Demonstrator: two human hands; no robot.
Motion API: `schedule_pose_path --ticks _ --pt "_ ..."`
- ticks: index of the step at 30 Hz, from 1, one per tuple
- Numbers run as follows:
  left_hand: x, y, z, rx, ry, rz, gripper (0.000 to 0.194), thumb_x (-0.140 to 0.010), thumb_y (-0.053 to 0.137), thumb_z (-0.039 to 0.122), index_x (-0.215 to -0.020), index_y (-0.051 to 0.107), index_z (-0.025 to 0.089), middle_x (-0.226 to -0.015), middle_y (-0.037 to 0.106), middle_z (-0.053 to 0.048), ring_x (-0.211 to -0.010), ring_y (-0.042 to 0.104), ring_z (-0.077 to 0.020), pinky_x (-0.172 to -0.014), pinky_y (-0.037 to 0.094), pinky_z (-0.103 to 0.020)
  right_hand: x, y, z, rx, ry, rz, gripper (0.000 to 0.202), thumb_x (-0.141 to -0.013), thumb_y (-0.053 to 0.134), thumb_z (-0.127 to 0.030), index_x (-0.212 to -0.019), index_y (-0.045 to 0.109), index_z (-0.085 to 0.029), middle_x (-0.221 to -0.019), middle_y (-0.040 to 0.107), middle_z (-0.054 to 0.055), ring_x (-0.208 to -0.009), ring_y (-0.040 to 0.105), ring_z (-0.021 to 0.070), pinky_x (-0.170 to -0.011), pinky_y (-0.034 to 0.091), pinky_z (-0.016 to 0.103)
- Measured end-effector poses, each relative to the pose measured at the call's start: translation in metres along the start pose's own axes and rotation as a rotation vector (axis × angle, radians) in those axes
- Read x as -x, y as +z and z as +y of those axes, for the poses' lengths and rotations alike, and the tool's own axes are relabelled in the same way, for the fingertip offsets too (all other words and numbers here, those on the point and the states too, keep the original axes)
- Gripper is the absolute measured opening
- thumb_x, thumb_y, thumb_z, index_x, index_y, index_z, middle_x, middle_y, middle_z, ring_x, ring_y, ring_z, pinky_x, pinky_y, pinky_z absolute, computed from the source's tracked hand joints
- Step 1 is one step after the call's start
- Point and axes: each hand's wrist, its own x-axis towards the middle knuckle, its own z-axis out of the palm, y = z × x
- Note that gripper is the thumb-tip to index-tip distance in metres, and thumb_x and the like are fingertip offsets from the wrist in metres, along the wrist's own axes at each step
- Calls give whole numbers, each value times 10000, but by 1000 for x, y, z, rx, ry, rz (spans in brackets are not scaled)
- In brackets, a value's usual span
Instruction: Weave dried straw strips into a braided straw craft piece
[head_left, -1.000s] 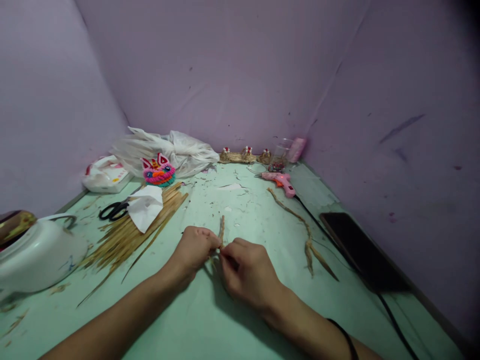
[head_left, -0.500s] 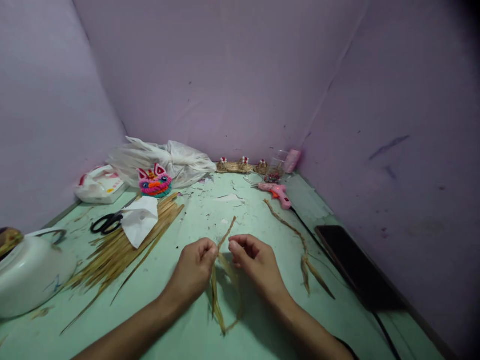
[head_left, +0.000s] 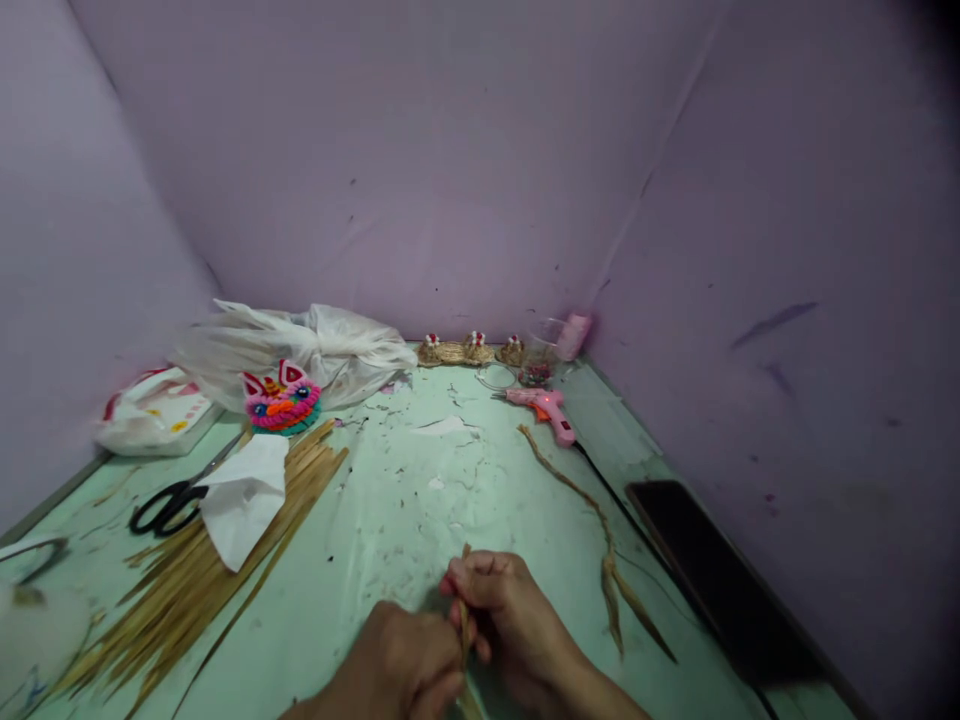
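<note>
My left hand (head_left: pixel 409 660) is closed on a tan dried-leaf braid (head_left: pixel 464 625) at the bottom centre. Beside it, my right hand (head_left: pixel 510 615) pinches the same braid near its upper tip, which pokes out above the fingers. The braid's lower part runs out of the frame between both hands. Another braided strand (head_left: pixel 570 482) with two loose tails lies on the table to the right. A bundle of dried strips (head_left: pixel 202 590) is spread at the left, partly under a white paper piece (head_left: pixel 247 495).
Black scissors (head_left: pixel 169 508) lie left of the paper. A pink glue gun (head_left: pixel 551 408) with a cord and a dark phone (head_left: pixel 720 580) are at the right. A crocheted figure (head_left: pixel 283 402) and plastic bag (head_left: pixel 352 345) stand back left; a blurred white container (head_left: pixel 37 640) is nearest.
Both hands have moved down in the view and closer together, and my right fingers have closed on the braid. The camera view has shifted, so the items at the back appear lower.
</note>
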Motion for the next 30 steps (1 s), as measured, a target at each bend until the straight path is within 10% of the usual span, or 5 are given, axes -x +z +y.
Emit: schedule_pose_path --ticks 10,19,24,30 --pt "14 3 -15 -214 57 227 175 -745 390 117 -678 530 197 -506 538 39 -385 456 -57 -415 353 -160 -11 -4 4 -87 -4 -102 403 -483 775 -440 -559 613 -78 -433 589 31 -275 434 38 -283 270 139" --pt "8 -16 7 -58 -87 153 157 -728 413 147 -592 489 170 -500 457 25 -442 416 -74 -472 344 -190 0 -5 -10 -94 52 -81 405 -602 704 -450 -735 628 -76 -528 614 58 -387 507 77 -348 346 152" --pt "6 -29 5 233 -419 119 223 -748 395 243 -537 374 175 -489 311 47 -465 313 -72 -455 255 -200 4 -18 -33 404 -568 166 296 -726 608 -308 -997 597 -191 -1023 603 105 -713 593 151 -536 476 243" --pt "6 -35 6 441 -493 11 210 -708 423 293 -545 356 181 -491 275 57 -475 261 -75 -456 217 -211 6 -22 -28 1252 -1180 -116 335 -789 461 -100 -1058 606 -237 -1144 582 86 -890 572 179 -716 467 301"
